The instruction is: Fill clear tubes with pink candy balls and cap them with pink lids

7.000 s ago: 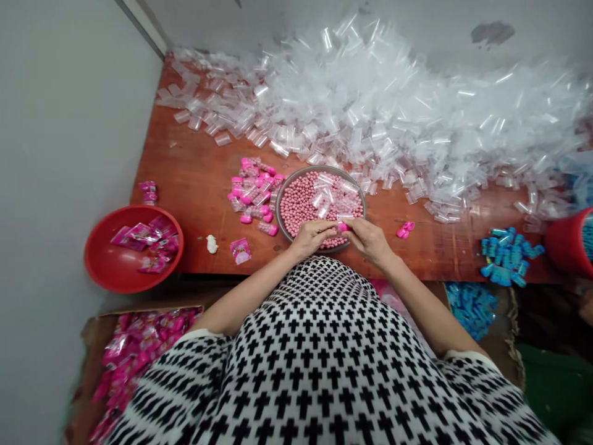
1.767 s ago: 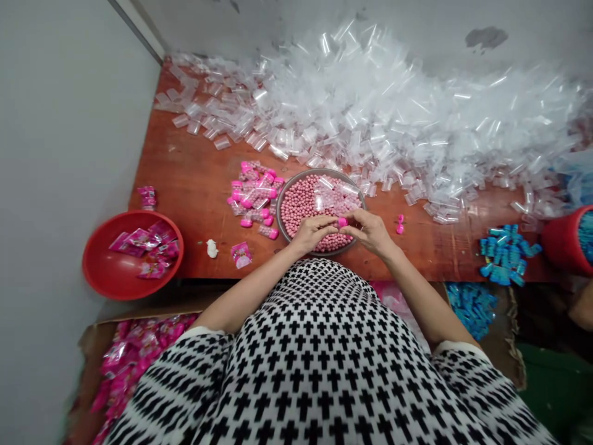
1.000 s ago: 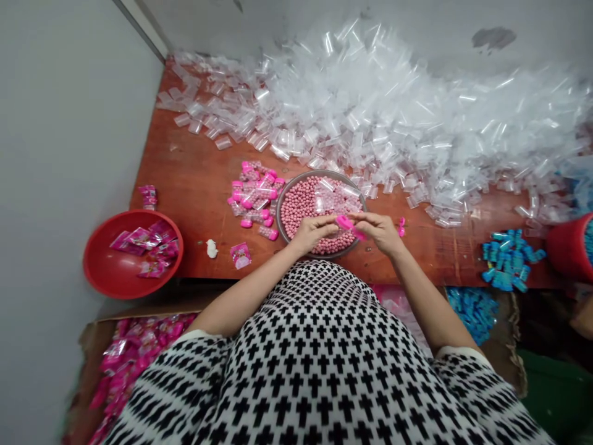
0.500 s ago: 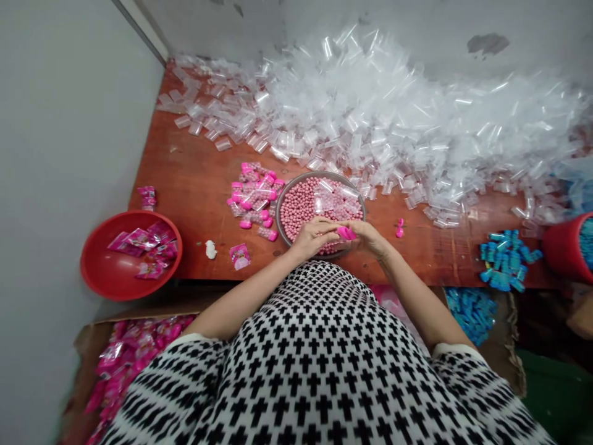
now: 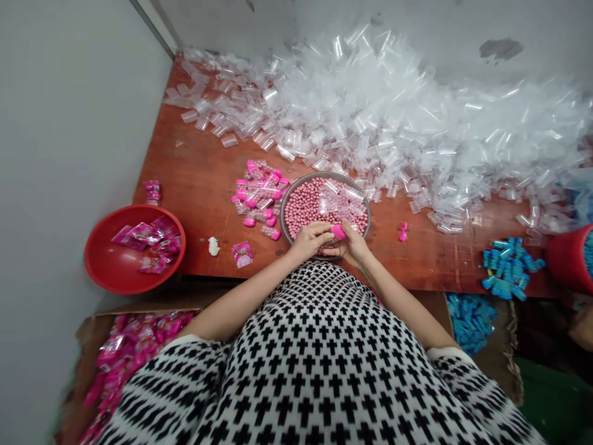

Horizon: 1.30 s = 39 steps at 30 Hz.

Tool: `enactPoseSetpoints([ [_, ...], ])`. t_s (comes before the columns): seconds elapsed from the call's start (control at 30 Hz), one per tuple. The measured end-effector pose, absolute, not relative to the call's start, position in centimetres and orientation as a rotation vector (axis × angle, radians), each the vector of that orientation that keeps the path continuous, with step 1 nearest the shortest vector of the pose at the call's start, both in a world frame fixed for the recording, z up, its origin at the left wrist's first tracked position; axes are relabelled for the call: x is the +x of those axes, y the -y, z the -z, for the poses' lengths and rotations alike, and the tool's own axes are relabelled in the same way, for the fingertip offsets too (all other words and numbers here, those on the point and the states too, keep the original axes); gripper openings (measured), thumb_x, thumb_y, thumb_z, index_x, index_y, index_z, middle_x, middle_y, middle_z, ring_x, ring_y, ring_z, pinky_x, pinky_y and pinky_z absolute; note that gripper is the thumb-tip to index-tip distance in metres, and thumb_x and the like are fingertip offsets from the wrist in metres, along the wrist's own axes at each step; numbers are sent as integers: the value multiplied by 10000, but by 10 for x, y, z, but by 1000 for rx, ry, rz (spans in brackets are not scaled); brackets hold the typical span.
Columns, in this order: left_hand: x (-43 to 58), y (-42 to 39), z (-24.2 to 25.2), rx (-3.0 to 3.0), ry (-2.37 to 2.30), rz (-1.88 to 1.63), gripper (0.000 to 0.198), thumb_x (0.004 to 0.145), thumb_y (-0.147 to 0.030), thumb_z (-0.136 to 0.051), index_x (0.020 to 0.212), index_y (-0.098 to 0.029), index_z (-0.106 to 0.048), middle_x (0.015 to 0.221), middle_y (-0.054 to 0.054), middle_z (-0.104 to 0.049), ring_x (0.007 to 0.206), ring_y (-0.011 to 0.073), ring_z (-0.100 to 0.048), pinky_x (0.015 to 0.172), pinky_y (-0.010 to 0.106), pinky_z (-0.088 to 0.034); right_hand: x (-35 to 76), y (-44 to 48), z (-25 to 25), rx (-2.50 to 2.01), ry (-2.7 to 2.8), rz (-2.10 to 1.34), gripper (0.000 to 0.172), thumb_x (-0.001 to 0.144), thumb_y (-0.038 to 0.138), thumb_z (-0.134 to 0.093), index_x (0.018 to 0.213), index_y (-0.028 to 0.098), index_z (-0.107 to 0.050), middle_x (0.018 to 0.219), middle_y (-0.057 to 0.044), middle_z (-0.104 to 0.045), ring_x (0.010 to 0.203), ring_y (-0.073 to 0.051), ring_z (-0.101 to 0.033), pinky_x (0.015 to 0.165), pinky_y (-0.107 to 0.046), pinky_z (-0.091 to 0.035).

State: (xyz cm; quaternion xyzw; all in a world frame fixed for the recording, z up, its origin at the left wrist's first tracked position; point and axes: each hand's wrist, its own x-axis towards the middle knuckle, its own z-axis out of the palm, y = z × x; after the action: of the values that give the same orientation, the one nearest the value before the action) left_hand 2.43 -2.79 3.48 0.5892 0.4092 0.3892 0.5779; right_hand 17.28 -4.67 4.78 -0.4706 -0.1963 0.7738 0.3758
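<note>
My left hand (image 5: 309,241) and my right hand (image 5: 354,247) meet above the near rim of a grey bowl (image 5: 283,230). Between their closed fingers is a bright pink cap (image 5: 338,232); whether a clear tube is fitted to it is hidden by the fingers. The bowl is full of small pink beads (image 5: 301,210), with several clear plastic tubes (image 5: 340,196) lying on top. Left of the bowl is a pile of bead-filled tubes with pink caps (image 5: 262,196).
Clear empty tubes (image 5: 380,117) are heaped along the wall. A red basin (image 5: 106,266) with pink packets stands at left, near a loose pink packet (image 5: 242,254) and a white lump (image 5: 214,246). At right are a pink piece (image 5: 403,232), blue-capped tubes (image 5: 507,266) and a red bucket (image 5: 565,253).
My right hand has turned and drawn in closer to my left. The pink cap has shifted slightly left and changed its tilt. The whole view has swung a little.
</note>
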Motion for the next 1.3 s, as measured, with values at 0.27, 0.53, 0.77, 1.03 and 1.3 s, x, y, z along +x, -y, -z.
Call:
enactPoseSetpoints([
  [0.27,-56,-33,-15,1618,-1445,-1113,247,802,-286,-620,1028,-218,-696,1069,47,-661,1126,229,-508,1095,415,-300,193,39,-37,-1307,585,-1831,426,673,550,-714,897,196,-634,964,-62,-706,758,-144,-673,532,-213,-564],
  [0.53,20,-46,16,2025,-1391,-584,195,827,-186,-539,1007,-153,-607,1048,130,-615,1025,253,-543,921,387,-419,214,48,-23,-1434,560,-1698,385,619,456,-782,856,189,-637,857,-26,-716,642,-96,-653,520,-179,-541],
  [0.77,46,-59,30,1730,-1541,-528,322,717,-193,-685,1012,-166,-558,847,31,-645,812,191,-597,786,310,-456,232,58,-14,-1468,479,-1607,422,607,469,-779,885,183,-642,848,-25,-713,659,-94,-645,540,-180,-526],
  [1.03,18,-44,9,1842,-1365,-838,211,796,-284,-636,972,-172,-599,964,41,-646,879,160,-589,789,273,-466,229,40,-6,-1459,615,-1612,428,614,514,-757,869,196,-628,823,-17,-711,654,-105,-638,548,-204,-519],
  [1.3,4,-43,6,2316,-1225,-244,114,861,-230,-524,874,-194,-631,839,70,-616,863,233,-539,701,318,-426,289,59,0,-1570,614,-1449,422,610,515,-739,856,190,-628,805,-13,-697,653,-105,-629,534,-211,-509],
])
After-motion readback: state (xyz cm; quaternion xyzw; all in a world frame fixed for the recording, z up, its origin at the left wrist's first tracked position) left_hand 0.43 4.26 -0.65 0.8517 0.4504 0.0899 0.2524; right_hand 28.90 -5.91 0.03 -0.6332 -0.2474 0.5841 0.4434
